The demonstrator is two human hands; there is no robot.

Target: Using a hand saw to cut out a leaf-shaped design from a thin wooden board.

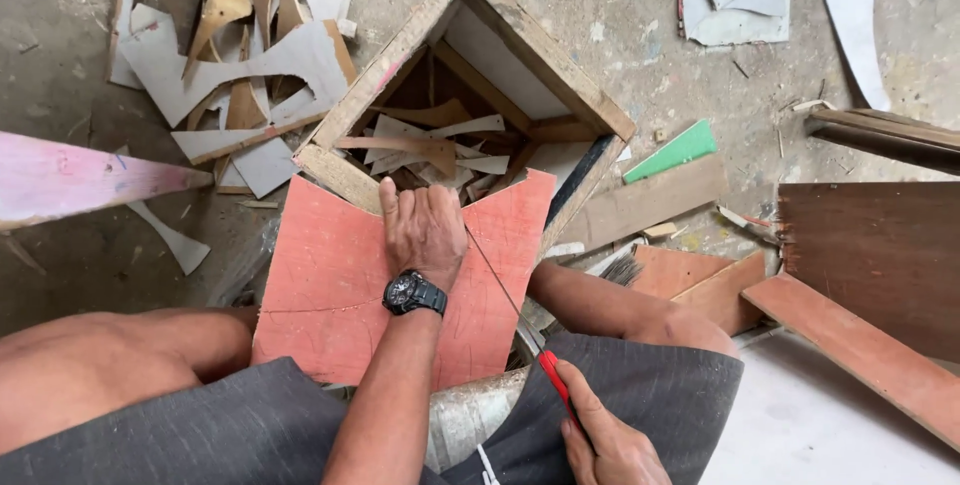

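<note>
Red panel (330,285) lies flat across the person's lap and over the near corner of the open wooden crate (520,40), its far edge cut to a shallow V above the crate's mouth. Left hand (424,228) is pressed palm-down on the panel near that far edge, fingers curled over the edge, a black wristwatch (413,293) on the wrist; it holds the panel steady. Right hand (610,440) is closed around the red handle of a thin saw blade (500,280), which runs diagonally up across the panel's right half. Step in hand looks like a cut along a curved pencil line on the panel (line is faint, can't trace it fully). Next move likely calls for firm hold-down from the left hand and fingers kept off the blade path. Crate holds loose wood offcuts (430,145). No packages, labels or signs in view; only scrap: a green wedge-shaped piece (675,152) right of the crate, grey and white cut sheets (240,70) on the floor at upper left, a pink board (80,180) at left, brown planks (870,255) at right.
</note>
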